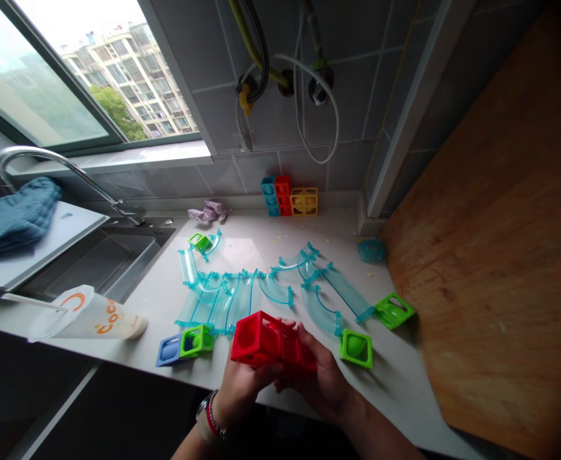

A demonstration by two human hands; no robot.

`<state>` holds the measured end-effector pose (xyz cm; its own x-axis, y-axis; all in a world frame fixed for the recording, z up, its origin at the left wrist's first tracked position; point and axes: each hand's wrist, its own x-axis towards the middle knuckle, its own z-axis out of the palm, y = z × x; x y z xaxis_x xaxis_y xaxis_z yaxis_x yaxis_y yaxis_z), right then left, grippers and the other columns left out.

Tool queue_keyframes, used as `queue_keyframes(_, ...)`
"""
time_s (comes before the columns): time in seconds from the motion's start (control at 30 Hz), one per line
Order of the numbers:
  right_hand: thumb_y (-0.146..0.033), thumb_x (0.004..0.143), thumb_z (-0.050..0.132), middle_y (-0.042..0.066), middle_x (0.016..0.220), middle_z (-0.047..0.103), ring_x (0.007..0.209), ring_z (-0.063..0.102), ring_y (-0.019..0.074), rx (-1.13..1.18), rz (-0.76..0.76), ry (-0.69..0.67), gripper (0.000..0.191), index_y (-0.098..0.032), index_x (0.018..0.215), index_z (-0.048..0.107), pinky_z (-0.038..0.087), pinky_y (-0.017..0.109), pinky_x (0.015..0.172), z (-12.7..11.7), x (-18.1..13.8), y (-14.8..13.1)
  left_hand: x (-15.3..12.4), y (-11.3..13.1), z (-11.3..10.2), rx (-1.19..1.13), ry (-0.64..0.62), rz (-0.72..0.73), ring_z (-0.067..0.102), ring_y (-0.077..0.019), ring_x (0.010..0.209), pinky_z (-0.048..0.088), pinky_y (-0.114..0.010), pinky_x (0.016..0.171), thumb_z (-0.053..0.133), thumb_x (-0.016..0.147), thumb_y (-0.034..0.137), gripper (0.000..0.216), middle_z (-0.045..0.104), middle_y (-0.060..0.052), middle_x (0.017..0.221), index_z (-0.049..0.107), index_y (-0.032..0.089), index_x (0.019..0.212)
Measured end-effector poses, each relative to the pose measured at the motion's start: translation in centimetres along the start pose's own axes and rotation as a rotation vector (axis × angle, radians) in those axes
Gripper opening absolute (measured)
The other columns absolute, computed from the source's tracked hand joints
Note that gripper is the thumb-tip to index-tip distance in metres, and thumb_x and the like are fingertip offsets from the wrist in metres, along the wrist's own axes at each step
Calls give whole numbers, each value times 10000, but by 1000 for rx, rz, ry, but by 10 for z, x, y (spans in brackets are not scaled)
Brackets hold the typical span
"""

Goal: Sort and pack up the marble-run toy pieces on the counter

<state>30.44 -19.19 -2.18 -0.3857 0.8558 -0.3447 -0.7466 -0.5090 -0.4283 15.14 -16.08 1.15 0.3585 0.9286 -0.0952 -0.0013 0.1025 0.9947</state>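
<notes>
Both hands grip a joined row of red hollow cube blocks (pixel 261 338) over the counter's front edge. My left hand (pixel 242 386) has its fingers wrapped under the near left end. On the right end, my right hand (pixel 326 377) closes with the thumb on top. Beyond the blocks lie several clear teal track pieces (pixel 237 300), some straight and some curved. A blue cube (pixel 169 350) and a green cube (pixel 197 342) stand side by side left of my hands. Another green cube (pixel 356 349) sits just right of my right hand, near a tilted green cube (pixel 394 310).
Against the wall stand stacked blue, red and yellow blocks (pixel 284 197). A drink cup (pixel 93 313) with a straw is at the left, by the sink (pixel 93 268) and faucet (pixel 69 166). A wooden board (pixel 496 255) leans on the right.
</notes>
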Motion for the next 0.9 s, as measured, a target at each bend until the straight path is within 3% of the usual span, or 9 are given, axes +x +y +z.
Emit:
queue_keyframes(0.1,-684,975,525,94,1171,743,1003,722,260,-66,-146,-39,552,-215,1211,694,561,388,875,3,0,3,-5,15,-6,177,-10,183,715,-364,1113,563,-489,1027,893,716,427,533,758,-120,1237,777,269,1211)
queue_keyframes(0.17,-678,953,581,102,1278,705,1136,688,276,-148,-252,-71,526,-218,1186,689,512,417,1006,6,0,3,-9,20,-10,233,10,230,693,-376,1165,499,-510,1109,896,715,397,494,771,-117,1197,790,260,1179)
queue_keyframes(0.27,-685,819,761,128,1345,667,1191,667,305,-274,-304,-164,660,-229,1276,622,497,449,1039,9,-2,3,-14,17,-12,118,139,136,751,-345,999,583,-471,973,847,777,446,421,799,-119,1063,790,209,1121)
queue_keyframes(0.37,-606,721,886,137,1413,624,1266,635,330,-340,-323,-233,796,-246,1355,569,503,450,1046,9,-4,4,-15,11,-6,-115,263,-2,760,-348,1004,612,-453,911,775,853,503,474,793,-151,1114,751,160,1179)
queue_keyframes(0.57,-497,859,794,91,1257,711,1139,692,281,-481,-412,-160,561,-239,1319,602,548,410,974,7,-5,7,-17,8,2,-243,262,-115,756,-382,1073,614,-477,941,799,838,497,470,783,-187,1192,761,137,1137)
queue_keyframes(0.73,-504,877,763,87,1200,725,1073,706,280,-542,-427,-107,492,-217,1254,631,564,401,932,7,-6,8,-18,8,5,-250,289,-126,751,-375,1101,594,-479,990,800,846,472,467,785,-196,1186,762,118,1147)
queue_keyframes(0.9,-486,884,765,88,1168,739,1058,710,266,-521,-400,-118,475,-202,1237,623,565,378,911,5,-2,10,-16,12,10,-208,310,-136,767,-357,1028,613,-456,918,782,857,482,496,781,-207,1177,741,106,1177)
